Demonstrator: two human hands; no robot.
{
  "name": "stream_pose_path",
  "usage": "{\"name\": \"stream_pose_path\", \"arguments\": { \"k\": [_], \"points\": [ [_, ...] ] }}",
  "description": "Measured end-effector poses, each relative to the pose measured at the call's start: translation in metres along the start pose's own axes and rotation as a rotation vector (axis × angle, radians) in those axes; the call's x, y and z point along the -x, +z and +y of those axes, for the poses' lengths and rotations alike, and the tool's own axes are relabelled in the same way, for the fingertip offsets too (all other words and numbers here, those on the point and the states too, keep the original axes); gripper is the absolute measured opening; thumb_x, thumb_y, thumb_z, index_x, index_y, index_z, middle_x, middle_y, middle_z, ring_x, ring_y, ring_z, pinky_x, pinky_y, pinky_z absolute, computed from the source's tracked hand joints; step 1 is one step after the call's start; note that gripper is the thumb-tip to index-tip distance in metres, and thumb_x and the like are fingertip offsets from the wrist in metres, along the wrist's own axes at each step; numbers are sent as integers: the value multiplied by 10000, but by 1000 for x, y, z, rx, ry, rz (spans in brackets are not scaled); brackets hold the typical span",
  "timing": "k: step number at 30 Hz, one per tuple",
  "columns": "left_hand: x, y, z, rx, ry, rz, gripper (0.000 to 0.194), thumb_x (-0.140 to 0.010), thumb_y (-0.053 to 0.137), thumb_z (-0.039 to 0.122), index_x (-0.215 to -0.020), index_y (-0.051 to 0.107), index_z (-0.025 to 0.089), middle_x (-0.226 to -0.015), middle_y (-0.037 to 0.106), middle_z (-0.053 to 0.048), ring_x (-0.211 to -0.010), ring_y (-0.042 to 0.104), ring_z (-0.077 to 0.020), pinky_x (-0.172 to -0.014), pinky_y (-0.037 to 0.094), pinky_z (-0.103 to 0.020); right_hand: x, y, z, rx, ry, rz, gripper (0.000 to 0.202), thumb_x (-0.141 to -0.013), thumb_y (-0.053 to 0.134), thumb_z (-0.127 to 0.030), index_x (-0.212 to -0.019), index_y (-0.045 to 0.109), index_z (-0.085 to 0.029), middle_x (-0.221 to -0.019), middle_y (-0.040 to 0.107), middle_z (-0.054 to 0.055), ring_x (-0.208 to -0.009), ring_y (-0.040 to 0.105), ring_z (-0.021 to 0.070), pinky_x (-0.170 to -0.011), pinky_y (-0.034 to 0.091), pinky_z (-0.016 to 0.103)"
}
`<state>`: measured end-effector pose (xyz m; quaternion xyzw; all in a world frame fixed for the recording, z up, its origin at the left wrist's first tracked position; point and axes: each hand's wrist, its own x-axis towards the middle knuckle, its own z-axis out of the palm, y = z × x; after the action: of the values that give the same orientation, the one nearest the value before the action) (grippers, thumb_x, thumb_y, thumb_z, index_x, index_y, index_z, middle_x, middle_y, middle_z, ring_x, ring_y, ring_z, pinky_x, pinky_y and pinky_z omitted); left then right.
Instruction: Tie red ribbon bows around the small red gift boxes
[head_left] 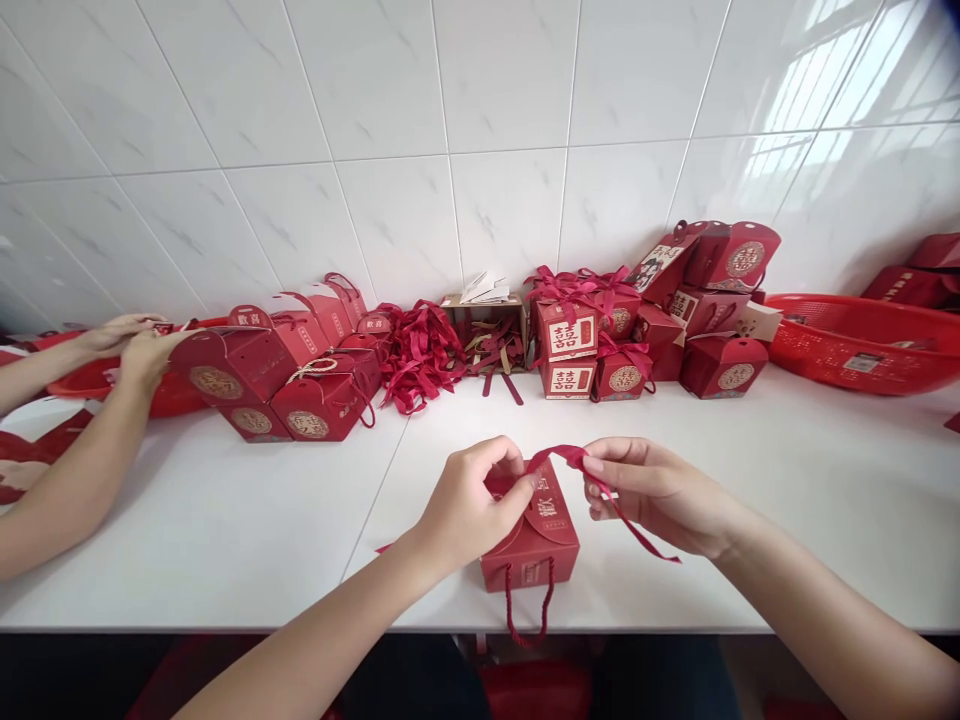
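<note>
A small red gift box [531, 545] stands near the table's front edge, its rope handle hanging over that edge. My left hand [476, 500] is over the box's top left side, thumb and fingers pinched on a red ribbon [559, 455]. To the right of the box, my right hand [652, 490] pinches the same ribbon between thumb and fingers. The ribbon arches between the two hands, and one loose end hangs down below my right hand. My left hand hides part of the box's lid.
Behind are a ribbon pile [424, 355], a carton of brown and red strips [487, 340], ribboned boxes [568, 340] and more red boxes [311, 400]. A red basket [862, 345] stands right. At left, another person's hands [135, 345] work over a red basket.
</note>
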<state>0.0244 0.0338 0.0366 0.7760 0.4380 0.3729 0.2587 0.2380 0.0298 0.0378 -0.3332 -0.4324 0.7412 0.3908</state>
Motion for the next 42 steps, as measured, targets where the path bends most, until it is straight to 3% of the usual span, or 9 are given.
{"name": "stream_pose_path", "arguments": {
  "k": [6,11,15,20,23,27,33,37,42],
  "points": [
    [-6,1,2,130,-31,-15,69,-817,581,243,-845,530,206,-756,619,12,-706,595,-134,-680,474,-254,-6,12,11,206,-135,2,235,-778,730,-416,-821,705,-186,-771,665,2,-664,568,100,-671,461,248],
    [-5,-2,-1,136,-68,98,347,-778,589,177,-1053,387,242,-608,517,97,-560,530,-111,-609,444,-235,-2,16,17,423,-203,63,311,-794,684,-491,-867,672,-189,-692,596,-7,-600,496,108,-584,408,244],
    [-3,-3,0,47,-29,100,196,-802,539,175,-977,470,232,-595,552,74,-561,548,-120,-590,432,-234,-4,17,21,631,-260,119,341,-820,636,-506,-980,667,-206,-579,502,-35,-542,456,124,-567,399,267],
    [-2,-2,6,-93,42,102,229,-798,540,188,-1015,477,232,-601,612,60,-569,577,-145,-691,462,-292,-17,25,26,729,-331,104,295,-846,605,-474,-941,712,-216,-659,613,-2,-638,542,159,-683,456,300],
    [2,-15,12,-118,52,-7,299,-790,556,197,-1079,485,233,-685,645,34,-671,610,-169,-799,469,-332,-23,28,34,675,-357,119,294,-857,585,-472,-819,714,-210,-736,665,20,-705,575,179,-710,456,305],
    [12,-42,6,-51,87,-258,585,-713,647,192,-1257,447,272,-1152,603,-53,-1096,559,-229,-986,417,-357,-25,25,45,672,-477,221,256,-859,594,-434,-801,686,-203,-823,655,47,-771,581,192,-721,456,309],
    [17,-41,-39,109,-314,-111,228,-852,546,438,-901,516,218,-960,573,-32,-957,568,-199,-867,456,-340,-25,21,45,728,-495,56,237,-932,509,-394,-861,648,-216,-824,677,50,-789,593,188,-753,462,318],
    [16,-28,-57,346,-425,-257,302,-858,534,492,-819,552,193,-830,570,1,-824,557,-160,-806,435,-297,-27,20,39,685,-454,-26,240,-943,494,-387,-860,631,-209,-849,685,51,-800,610,183,-767,467,316],
    [13,-32,-54,564,-508,-351,298,-834,587,441,-736,592,160,-704,552,13,-652,512,-120,-695,421,-261,-26,27,37,642,-382,-23,214,-943,483,-359,-853,590,-197,-841,678,42,-784,611,166,-737,464,288]
  ]
}}
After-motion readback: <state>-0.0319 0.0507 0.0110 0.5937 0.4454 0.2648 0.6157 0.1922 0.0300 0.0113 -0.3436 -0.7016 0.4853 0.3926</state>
